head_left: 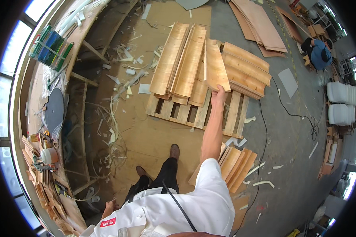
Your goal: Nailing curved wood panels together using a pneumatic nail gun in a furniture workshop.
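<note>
With my right arm stretched out, my right hand (218, 94) grips the near end of a curved plywood panel (215, 65), which is lifted and tilted. Under and around it, more trough-shaped plywood panels (180, 39) lie in stacks on a wooden pallet (182, 113). The left stacks run lengthwise away from me; the right-hand stack of curved panels (245, 65) lies crosswise. My left hand (110, 207) hangs low at my side, near the workbench, apart from the panels; its fingers are too small to read clearly.
Another group of wooden panels (237, 168) stands on the floor near my right side. Foam scraps (114, 134) litter the floor at left beside the workbench (77, 55). A black cable (261, 146) crosses the floor. Flat sheets (261, 25) lie at the back; a person (322, 53) crouches far right.
</note>
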Tool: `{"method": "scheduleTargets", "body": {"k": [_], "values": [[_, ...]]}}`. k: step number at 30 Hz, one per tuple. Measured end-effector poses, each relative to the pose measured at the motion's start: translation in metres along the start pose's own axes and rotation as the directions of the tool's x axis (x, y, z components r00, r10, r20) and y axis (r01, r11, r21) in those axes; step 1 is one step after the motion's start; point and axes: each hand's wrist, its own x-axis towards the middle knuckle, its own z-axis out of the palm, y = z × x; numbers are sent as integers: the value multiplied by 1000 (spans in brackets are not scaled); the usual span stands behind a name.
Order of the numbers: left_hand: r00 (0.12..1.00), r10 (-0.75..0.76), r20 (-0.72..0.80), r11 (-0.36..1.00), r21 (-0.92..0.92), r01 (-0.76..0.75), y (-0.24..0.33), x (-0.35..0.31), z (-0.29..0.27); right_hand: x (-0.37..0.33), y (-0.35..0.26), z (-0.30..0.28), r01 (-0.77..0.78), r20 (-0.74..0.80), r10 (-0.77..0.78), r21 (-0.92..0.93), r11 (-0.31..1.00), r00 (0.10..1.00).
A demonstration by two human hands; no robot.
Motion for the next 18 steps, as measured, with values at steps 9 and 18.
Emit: {"method": "scheduleTargets", "body": {"k": [9, 18], "values": [[998, -65, -1, 992, -113, 64, 19, -40, 41, 51, 64, -22, -147, -88, 136, -132, 980, 987], [995, -93, 39, 996, -12, 94, 23, -28, 53, 86, 77, -37, -201, -56, 199, -26, 979, 978]]}}
